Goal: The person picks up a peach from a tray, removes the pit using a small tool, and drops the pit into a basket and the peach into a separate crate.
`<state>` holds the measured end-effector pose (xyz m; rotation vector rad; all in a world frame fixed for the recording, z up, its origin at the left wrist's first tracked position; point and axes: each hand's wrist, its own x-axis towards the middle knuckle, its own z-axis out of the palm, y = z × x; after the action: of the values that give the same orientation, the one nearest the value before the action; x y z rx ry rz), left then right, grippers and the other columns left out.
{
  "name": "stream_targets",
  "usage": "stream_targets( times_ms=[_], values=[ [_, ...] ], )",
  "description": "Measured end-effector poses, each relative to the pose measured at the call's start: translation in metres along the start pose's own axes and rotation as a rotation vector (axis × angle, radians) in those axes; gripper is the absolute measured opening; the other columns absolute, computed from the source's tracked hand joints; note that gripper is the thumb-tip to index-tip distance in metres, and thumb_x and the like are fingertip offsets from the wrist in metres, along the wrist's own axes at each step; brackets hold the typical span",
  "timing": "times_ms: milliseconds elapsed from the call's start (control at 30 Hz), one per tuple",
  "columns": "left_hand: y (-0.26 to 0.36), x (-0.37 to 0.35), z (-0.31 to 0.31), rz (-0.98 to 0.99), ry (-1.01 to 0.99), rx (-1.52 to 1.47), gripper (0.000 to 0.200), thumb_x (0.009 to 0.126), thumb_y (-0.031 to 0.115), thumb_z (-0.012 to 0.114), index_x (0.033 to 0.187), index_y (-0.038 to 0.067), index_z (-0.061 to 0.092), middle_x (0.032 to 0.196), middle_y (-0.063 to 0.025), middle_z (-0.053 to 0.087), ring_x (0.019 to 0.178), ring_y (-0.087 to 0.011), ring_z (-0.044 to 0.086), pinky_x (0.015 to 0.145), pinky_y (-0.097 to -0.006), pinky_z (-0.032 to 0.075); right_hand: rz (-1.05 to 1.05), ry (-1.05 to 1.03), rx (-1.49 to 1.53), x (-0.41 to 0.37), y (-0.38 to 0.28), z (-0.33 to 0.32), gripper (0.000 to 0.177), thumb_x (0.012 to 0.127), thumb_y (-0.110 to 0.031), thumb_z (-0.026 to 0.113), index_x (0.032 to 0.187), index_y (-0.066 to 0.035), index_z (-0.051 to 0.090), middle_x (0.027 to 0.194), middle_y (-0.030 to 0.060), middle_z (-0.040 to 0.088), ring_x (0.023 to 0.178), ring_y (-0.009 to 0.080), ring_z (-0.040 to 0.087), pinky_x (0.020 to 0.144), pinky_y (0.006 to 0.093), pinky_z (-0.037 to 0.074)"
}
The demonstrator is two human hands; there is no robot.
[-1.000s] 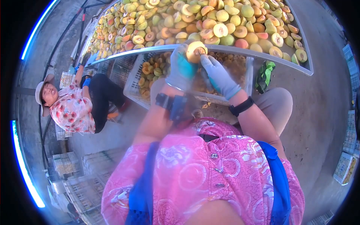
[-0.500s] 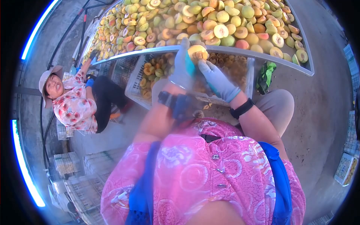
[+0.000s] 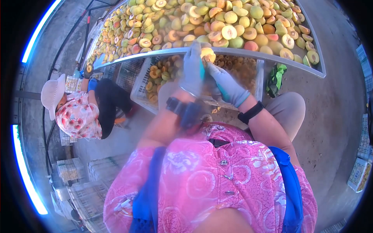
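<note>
Peach (image 3: pixel 208 54) held up at the worktop (image 3: pixel 272 58) rim.
Left hand (image 3: pixel 192 73) wrapped round it, grip closed; right hand (image 3: pixel 225 85) curled against its cut side, grip impossible to tell. Halved fruit (image 3: pixel 217 23) heaped beyond the rim, crate (image 3: pixel 142 87) of scraps beneath it; this piece not yet laid down.

Your peach half (image 3: pixel 207 54), held up
It was yellow-orange, its cut face partly showing, far centre between your left hand (image 3: pixel 193 70) and right hand (image 3: pixel 224 82).
</note>
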<state>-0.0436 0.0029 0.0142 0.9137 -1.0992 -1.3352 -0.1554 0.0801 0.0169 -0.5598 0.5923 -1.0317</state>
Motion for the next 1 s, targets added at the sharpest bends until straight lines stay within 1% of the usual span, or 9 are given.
stream_targets(
  times_ms=[67, 167, 300, 400, 633, 733, 800, 900, 1000],
  values=[
    [0.003, 0.004, -0.006, -0.232, -0.129, -0.214, 0.047, 0.097, 0.045, 0.052, 0.104, 0.0, 0.064, 0.095, -0.0107, 0.066, 0.081, -0.0212, 0.064, 0.072, -0.0321, 0.054, 0.054, -0.038, 0.083, -0.002, -0.003, 0.0, 0.025, 0.1, -0.04, 0.047, 0.095, -0.015, 0.052, 0.063, -0.0075, 0.042, 0.045, 0.0034, 0.034, 0.038, 0.0191, 0.026],
    [-0.004, 0.013, -0.021, -0.178, -0.269, -0.112, 0.047, 0.096, 0.046, 0.052, 0.103, 0.0, 0.064, 0.093, -0.0111, 0.066, 0.079, -0.0214, 0.065, 0.07, -0.031, 0.054, 0.077, -0.046, -0.043, 0.001, 0.003, -0.009, 0.026, 0.099, -0.041, 0.049, 0.092, -0.017, 0.051, 0.061, -0.008, 0.04, 0.045, 0.0035, 0.034, 0.039, 0.0195, 0.026],
    [0.021, -0.01, -0.005, -0.132, -0.128, 0.034, 0.048, 0.096, 0.047, 0.053, 0.1, 0.001, 0.064, 0.091, -0.0121, 0.067, 0.079, -0.0227, 0.066, 0.067, -0.0311, 0.055, 0.035, -0.115, 0.112, -0.003, 0.008, -0.008, 0.031, 0.098, -0.043, 0.051, 0.092, -0.013, 0.052, 0.06, -0.0071, 0.041, 0.045, 0.0044, 0.035, 0.042, 0.0191, 0.028],
    [0.023, -0.002, -0.007, -0.434, -0.184, -0.31, 0.044, 0.094, 0.045, 0.057, 0.1, 0.003, 0.061, 0.093, -0.0141, 0.067, 0.08, -0.0258, 0.067, 0.067, -0.0351, 0.057, 0.064, -0.124, 0.049, 0.004, 0.008, -0.012, 0.033, 0.099, -0.042, 0.052, 0.097, -0.009, 0.055, 0.069, -0.0038, 0.052, 0.057, 0.004, 0.046, 0.05, 0.0174, 0.035],
    [0.026, -0.003, -0.003, -0.219, -0.223, 0.012, 0.044, 0.097, 0.045, 0.049, 0.091, 0.003, 0.06, 0.085, -0.0087, 0.063, 0.072, -0.0187, 0.062, 0.064, -0.0293, 0.052, 0.144, -0.123, 0.109, 0.0, 0.003, -0.011, 0.034, 0.1, -0.04, 0.051, 0.095, -0.007, 0.057, 0.071, -0.0026, 0.053, 0.057, 0.0051, 0.046, 0.051, 0.0176, 0.037],
    [0.027, -0.003, -0.008, -0.318, -0.236, -0.045, 0.043, 0.097, 0.042, 0.05, 0.086, 0.002, 0.061, 0.083, -0.0079, 0.063, 0.071, -0.0171, 0.061, 0.064, -0.0285, 0.051, 0.166, -0.154, 0.125, 0.008, 0.01, -0.021, 0.034, 0.1, -0.04, 0.05, 0.096, -0.007, 0.055, 0.067, -0.0027, 0.051, 0.051, 0.0056, 0.044, 0.045, 0.0173, 0.032],
    [0.021, -0.006, -0.008, -0.244, -0.189, -0.012, 0.043, 0.097, 0.042, 0.05, 0.087, 0.002, 0.062, 0.082, -0.0081, 0.064, 0.071, -0.0171, 0.061, 0.064, -0.0286, 0.051, 0.229, -0.397, 0.305, 0.007, 0.011, -0.024, 0.034, 0.1, -0.042, 0.048, 0.094, -0.008, 0.054, 0.063, -0.0041, 0.048, 0.046, 0.0052, 0.039, 0.039, 0.0183, 0.025],
    [0.016, -0.009, -0.005, -0.142, -0.111, 0.036, 0.043, 0.096, 0.041, 0.052, 0.088, 0.001, 0.064, 0.081, -0.0086, 0.064, 0.071, -0.017, 0.061, 0.064, -0.0289, 0.051, 0.189, -0.155, 0.056, 0.012, 0.017, -0.02, 0.036, 0.1, -0.044, 0.046, 0.094, -0.008, 0.053, 0.061, -0.0053, 0.045, 0.043, 0.0038, 0.034, 0.037, 0.0188, 0.021],
    [0.023, -0.009, -0.009, -0.205, -0.142, -0.008, 0.044, 0.095, 0.041, 0.053, 0.088, 0.0, 0.065, 0.082, -0.0094, 0.065, 0.071, -0.017, 0.061, 0.065, -0.029, 0.051, 0.213, -0.239, 0.104, 0.011, 0.017, -0.023, 0.038, 0.1, -0.045, 0.046, 0.094, -0.008, 0.052, 0.061, -0.0057, 0.045, 0.041, 0.0028, 0.032, 0.036, 0.018, 0.021]
  ],
)
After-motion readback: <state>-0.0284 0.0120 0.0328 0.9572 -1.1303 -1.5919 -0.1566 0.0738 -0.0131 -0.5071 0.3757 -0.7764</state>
